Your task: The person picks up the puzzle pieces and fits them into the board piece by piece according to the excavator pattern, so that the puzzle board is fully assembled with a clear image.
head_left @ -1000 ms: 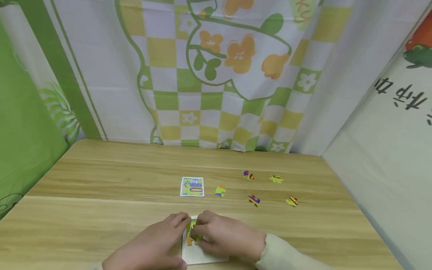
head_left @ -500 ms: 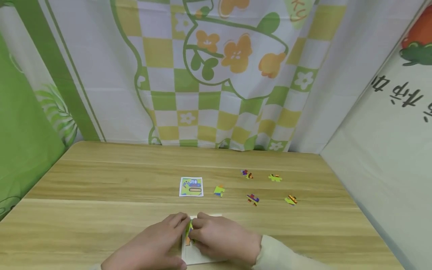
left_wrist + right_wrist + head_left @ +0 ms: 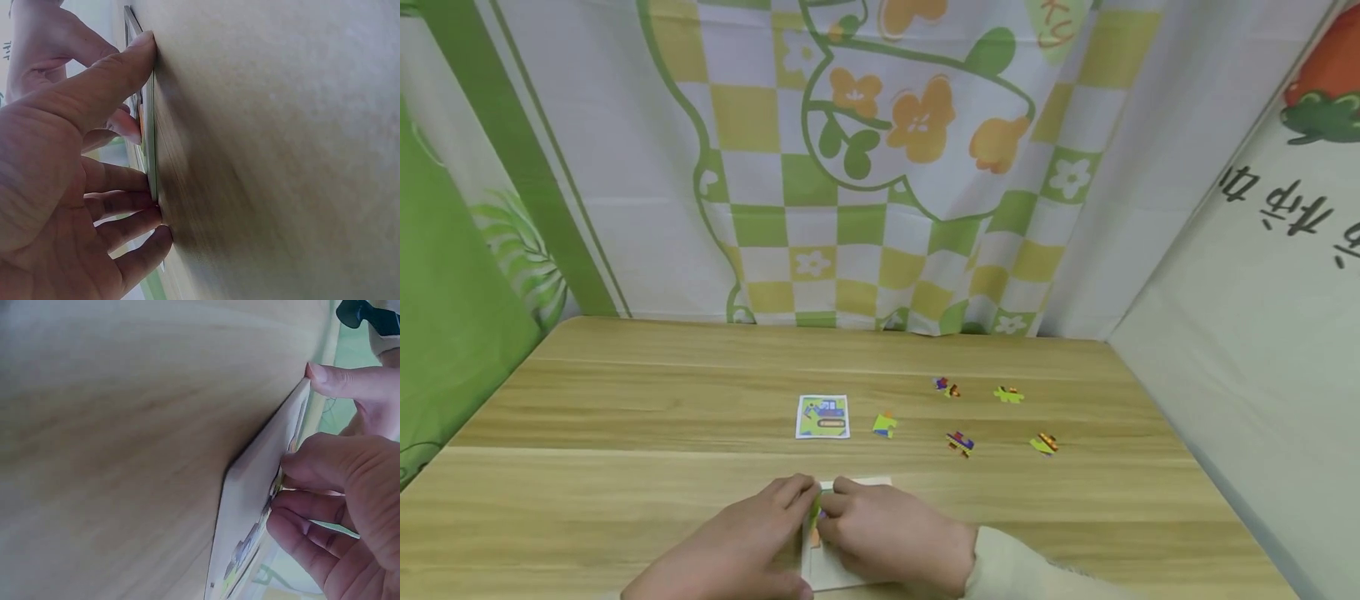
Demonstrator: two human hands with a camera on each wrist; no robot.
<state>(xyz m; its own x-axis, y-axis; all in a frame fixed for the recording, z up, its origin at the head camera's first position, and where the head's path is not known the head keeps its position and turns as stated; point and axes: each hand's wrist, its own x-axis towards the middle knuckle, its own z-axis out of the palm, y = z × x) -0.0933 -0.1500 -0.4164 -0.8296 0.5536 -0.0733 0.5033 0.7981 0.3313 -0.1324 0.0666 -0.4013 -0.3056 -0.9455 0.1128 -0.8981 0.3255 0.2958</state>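
A white puzzle board (image 3: 846, 577) lies at the near edge of the table in the head view. My left hand (image 3: 733, 533) rests along its left side, thumb and fingertips touching the edge, as the left wrist view also shows. Over the board's upper left part, my right hand (image 3: 898, 529) pinches a small puzzle piece (image 3: 277, 482) between thumb and fingers, close to the surface. An orange part of the picture (image 3: 816, 537) shows between the hands. Most of the held piece is hidden by the fingers.
Beyond the board lies a square picture card (image 3: 822, 417) of a blue digger. A green puzzle piece (image 3: 885, 425) is beside it. Several more pieces lie to the right, including a purple one (image 3: 959, 443) and a yellow-green one (image 3: 1008, 394). A patterned curtain (image 3: 880, 225) hangs behind the table.
My right hand has shifted slightly left over the board, covering more of the green part of the picture. The left hand stays at the edge. The head view has shifted slightly.
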